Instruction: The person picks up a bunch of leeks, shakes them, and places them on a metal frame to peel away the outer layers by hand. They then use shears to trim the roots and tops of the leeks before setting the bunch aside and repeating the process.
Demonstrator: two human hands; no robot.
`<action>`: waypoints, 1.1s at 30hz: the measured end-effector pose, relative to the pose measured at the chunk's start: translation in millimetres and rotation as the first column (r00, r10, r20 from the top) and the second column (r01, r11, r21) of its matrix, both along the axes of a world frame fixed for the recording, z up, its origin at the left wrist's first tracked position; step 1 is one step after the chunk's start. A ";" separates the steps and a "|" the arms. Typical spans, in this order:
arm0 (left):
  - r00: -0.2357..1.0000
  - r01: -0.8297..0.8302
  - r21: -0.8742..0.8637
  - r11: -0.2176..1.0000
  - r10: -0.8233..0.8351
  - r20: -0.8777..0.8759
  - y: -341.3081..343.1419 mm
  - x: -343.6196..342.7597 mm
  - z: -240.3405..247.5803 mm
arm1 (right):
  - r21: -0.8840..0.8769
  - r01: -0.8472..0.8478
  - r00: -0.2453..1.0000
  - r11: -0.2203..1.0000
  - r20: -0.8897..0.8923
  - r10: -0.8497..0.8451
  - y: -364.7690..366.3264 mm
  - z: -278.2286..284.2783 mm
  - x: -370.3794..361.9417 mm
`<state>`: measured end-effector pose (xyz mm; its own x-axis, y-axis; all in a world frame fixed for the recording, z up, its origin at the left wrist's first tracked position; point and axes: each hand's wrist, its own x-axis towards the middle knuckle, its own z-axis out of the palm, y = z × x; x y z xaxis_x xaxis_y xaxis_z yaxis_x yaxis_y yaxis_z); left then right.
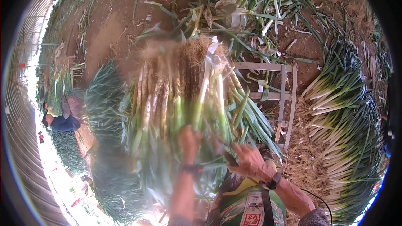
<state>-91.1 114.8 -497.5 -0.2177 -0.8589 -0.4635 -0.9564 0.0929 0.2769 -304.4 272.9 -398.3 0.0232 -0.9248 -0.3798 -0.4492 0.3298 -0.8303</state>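
A thick layer of large green onions (165,96) lies before me, roots (161,52) away from me and leaves toward my body. Some white stalks are bare, while others are still wrapped in brown, soiled skins. My left hand (189,141), blurred by motion, is closed low on a green onion stalk (202,90) where white turns to green; its fingertips are hidden. To its right, my right hand (251,161) wraps around the dark handle of a knife (227,154). The blurred blade points up and left, toward the stalks near my left hand.
A slatted frame (289,96) extends from under the pile at right. Cleaned green onions (335,138) line the far right. Trimmed leaves (251,4) litter the soil beyond. More green onions (104,113) stand at left, near another person (63,122). A patterned green-and-yellow apron (238,203) covers my lap.
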 end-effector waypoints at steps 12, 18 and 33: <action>0.978 -0.026 -0.255 0.967 -0.028 -0.207 33.4 12.3 -0.5 | 0.087 -0.151 0.988 0.985 0.044 0.148 35.1 8.3 19.6; 0.992 0.015 -0.235 0.972 -0.044 -0.121 33.2 12.6 -4.6 | 0.098 -0.073 0.997 0.993 -0.019 0.075 17.9 3.4 20.2; 0.989 0.145 -0.202 0.968 -0.148 0.000 19.3 -5.9 1.1 | 0.035 0.170 0.972 0.985 -0.172 -0.161 -18.2 -8.2 -2.7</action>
<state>-96.9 134.1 -496.4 -0.3538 -0.8924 -0.2802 -0.9241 0.2873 0.2521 -307.1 254.7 -406.5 -0.1968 -0.8904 -0.4104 -0.5168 0.4499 -0.7283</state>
